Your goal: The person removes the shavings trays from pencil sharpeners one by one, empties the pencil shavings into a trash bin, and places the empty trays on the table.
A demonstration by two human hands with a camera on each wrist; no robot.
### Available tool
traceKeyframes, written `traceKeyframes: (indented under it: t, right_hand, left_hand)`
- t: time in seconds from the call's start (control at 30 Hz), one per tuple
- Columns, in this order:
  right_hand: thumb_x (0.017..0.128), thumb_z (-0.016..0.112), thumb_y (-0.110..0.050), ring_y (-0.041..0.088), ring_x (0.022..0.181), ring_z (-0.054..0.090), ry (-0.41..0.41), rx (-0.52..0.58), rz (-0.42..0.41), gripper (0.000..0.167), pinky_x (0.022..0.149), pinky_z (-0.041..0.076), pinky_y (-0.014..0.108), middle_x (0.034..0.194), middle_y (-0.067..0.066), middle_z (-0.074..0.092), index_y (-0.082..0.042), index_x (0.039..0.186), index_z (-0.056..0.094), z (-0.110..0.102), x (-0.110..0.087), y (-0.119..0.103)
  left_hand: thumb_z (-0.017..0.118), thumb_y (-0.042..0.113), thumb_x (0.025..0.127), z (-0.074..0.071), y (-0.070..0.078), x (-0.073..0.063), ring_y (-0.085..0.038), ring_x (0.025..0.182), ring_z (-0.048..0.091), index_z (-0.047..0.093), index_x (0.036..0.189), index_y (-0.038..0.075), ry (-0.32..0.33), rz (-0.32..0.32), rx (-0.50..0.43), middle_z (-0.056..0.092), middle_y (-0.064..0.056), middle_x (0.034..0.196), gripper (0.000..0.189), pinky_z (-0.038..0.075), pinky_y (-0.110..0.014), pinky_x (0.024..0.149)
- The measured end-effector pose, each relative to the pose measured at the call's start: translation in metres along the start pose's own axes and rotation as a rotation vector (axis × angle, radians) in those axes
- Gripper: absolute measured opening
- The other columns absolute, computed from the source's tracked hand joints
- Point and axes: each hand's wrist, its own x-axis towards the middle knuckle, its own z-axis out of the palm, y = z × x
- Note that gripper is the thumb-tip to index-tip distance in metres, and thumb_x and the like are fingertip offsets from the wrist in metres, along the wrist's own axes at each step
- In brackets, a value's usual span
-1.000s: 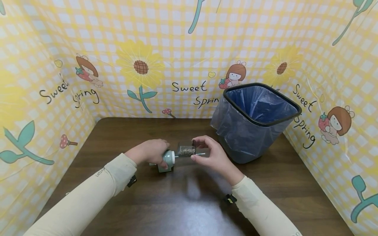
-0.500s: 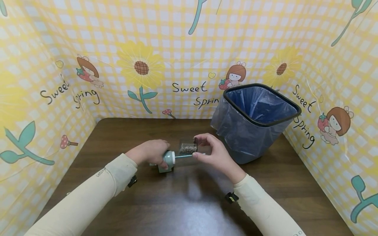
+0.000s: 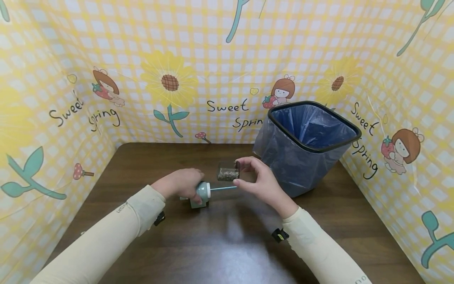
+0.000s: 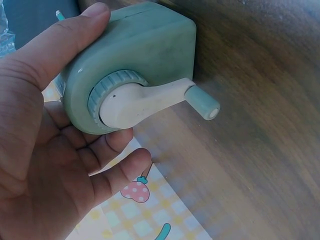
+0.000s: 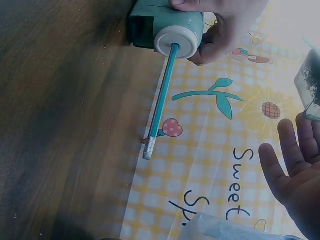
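Note:
In the head view my left hand [image 3: 176, 183] grips a green hand-crank pencil sharpener [image 3: 203, 191] on the table. Its white crank [image 4: 150, 100] with a green knob faces the left wrist camera. A blue-green pencil [image 5: 162, 107] sticks out of the sharpener's white front ring, eraser end outward. My right hand [image 3: 261, 182] pinches the clear shavings drawer [image 3: 227, 173] between thumb and fingers, raised behind the pencil and apart from the sharpener. Dark shavings lie along the drawer's bottom. A dark drawer slot [image 5: 142, 31] shows in the sharpener's body.
A trash bin [image 3: 294, 173] lined with a clear bag stands at the back right, close beyond my right hand. Yellow checked cloth [image 3: 220, 67] walls in the brown table [image 3: 230, 244] at the back and both sides.
My right hand has lifted the shavings drawer up and a little right, away from the sharpener, and more of the pencil shows. My left hand keeps its grip on the sharpener.

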Motion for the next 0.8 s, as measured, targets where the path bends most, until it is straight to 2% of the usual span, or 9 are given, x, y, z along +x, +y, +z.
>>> traceKeyframes:
  t: [0.13, 0.37, 0.5, 0.63, 0.8]
  right_hand:
    - [0.082, 0.087, -0.016, 0.039, 0.110, 0.062, 0.005, -0.002, 0.000, 0.052, 0.097, 0.049, 0.055, 0.117, 0.003, 0.066, -0.015, 0.129, 0.064, -0.002, 0.001, -0.001]
    - [0.083, 0.086, -0.018, 0.021, 0.107, 0.062, 0.007, -0.028, 0.011, 0.052, 0.096, 0.050, 0.046, 0.117, 0.001, 0.065, -0.015, 0.129, 0.063, -0.005, 0.001, -0.005]
    - [0.083, 0.086, -0.019, 0.026, 0.107, 0.062, 0.007, -0.025, 0.012, 0.052, 0.093, 0.049, 0.048, 0.117, 0.002, 0.065, -0.015, 0.130, 0.063, -0.007, 0.001, -0.006]
    - [0.083, 0.086, -0.023, 0.031, 0.108, 0.062, 0.007, -0.028, 0.020, 0.053, 0.093, 0.049, 0.052, 0.118, 0.002, 0.064, -0.017, 0.130, 0.063, -0.009, 0.002, -0.005]
    - [0.083, 0.087, -0.026, 0.028, 0.107, 0.061, 0.010, -0.043, 0.021, 0.052, 0.093, 0.049, 0.054, 0.117, 0.000, 0.064, -0.019, 0.128, 0.063, -0.012, 0.003, -0.007]
  left_hand:
    - [0.088, 0.052, 0.074, 0.000, 0.000, 0.000, -0.018, 0.095, 0.060, 0.062, 0.131, 0.001, -0.004, -0.003, 0.001, 0.066, -0.012, 0.124, 0.082, 0.054, -0.039, 0.086]
    - [0.088, 0.053, 0.074, -0.001, 0.001, 0.000, -0.017, 0.092, 0.060, 0.063, 0.129, 0.001, -0.002, 0.003, 0.008, 0.067, -0.010, 0.120, 0.080, 0.054, -0.038, 0.084]
    - [0.088, 0.053, 0.074, -0.002, 0.002, -0.001, -0.016, 0.090, 0.059, 0.064, 0.126, 0.003, -0.003, -0.002, 0.005, 0.067, -0.007, 0.115, 0.076, 0.055, -0.037, 0.081]
    - [0.088, 0.052, 0.074, -0.003, 0.003, -0.001, -0.017, 0.091, 0.059, 0.064, 0.127, 0.002, -0.006, 0.000, 0.002, 0.067, -0.008, 0.116, 0.076, 0.055, -0.037, 0.082]
    - [0.088, 0.051, 0.074, -0.003, 0.002, -0.001, -0.018, 0.093, 0.060, 0.065, 0.126, 0.003, -0.003, 0.008, 0.004, 0.067, -0.008, 0.115, 0.075, 0.055, -0.038, 0.083]
